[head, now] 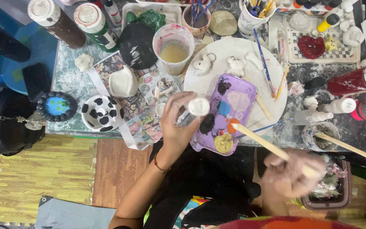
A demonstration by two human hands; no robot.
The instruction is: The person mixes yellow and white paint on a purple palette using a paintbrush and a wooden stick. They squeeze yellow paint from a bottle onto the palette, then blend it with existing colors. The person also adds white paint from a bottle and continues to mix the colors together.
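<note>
Head view. Left hand (175, 123) wrapped around a small white-capped bottle (198, 107), fingers closed on it, held at the left edge of the purple palette (238, 104). Right hand (291, 174) blurred, low and right of the palette, fingers clenched on a wooden stick (261, 142) whose tip lies near the orange paint blob (232, 126). Palette resting on a white plate (250, 51) beside small white figurines (202, 64). Cup (174, 50) of murky water just above. Spotted bowl (101, 113) left of the left hand. Red bottle (354, 80) well apart at right.
</note>
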